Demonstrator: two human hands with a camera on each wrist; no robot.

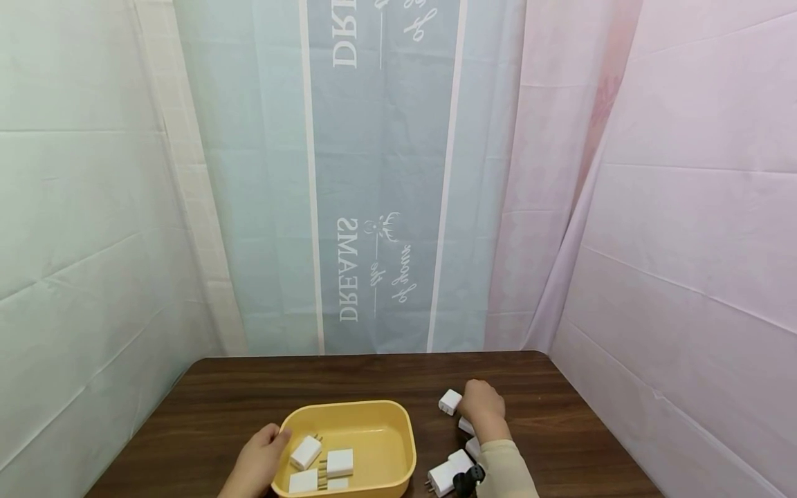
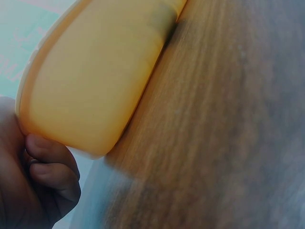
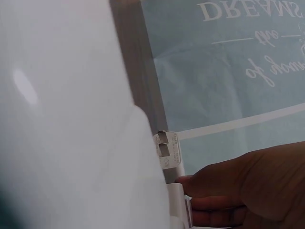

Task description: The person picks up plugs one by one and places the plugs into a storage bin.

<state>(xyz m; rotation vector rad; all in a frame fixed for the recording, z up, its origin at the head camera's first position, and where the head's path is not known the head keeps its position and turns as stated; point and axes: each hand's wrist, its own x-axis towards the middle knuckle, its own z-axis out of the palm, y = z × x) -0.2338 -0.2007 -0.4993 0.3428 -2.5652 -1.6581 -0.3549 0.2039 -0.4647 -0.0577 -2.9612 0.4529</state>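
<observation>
My left hand (image 1: 258,456) grips the left rim of a yellow plastic bin (image 1: 407,443). In the left wrist view its curled fingers (image 2: 52,162) lie against the bin's outer wall. Several white plug chargers, including one lying tilted (image 1: 306,452), are inside the bin, toward its left side. Right of the bin, my right hand (image 1: 484,408) is down among more white chargers. In the right wrist view its thumb and fingers pinch the edge of a white charger (image 3: 176,198). Another charger (image 1: 450,402) lies just left of that hand, its ports showing in the right wrist view.
Several chargers, one with prongs out (image 1: 442,477), lie by the right forearm, partly hidden by the sleeve and a black wrist mount (image 1: 468,481). The dark wooden table (image 1: 299,380) ends at a hanging printed curtain (image 1: 380,173), with pale sheets on both sides.
</observation>
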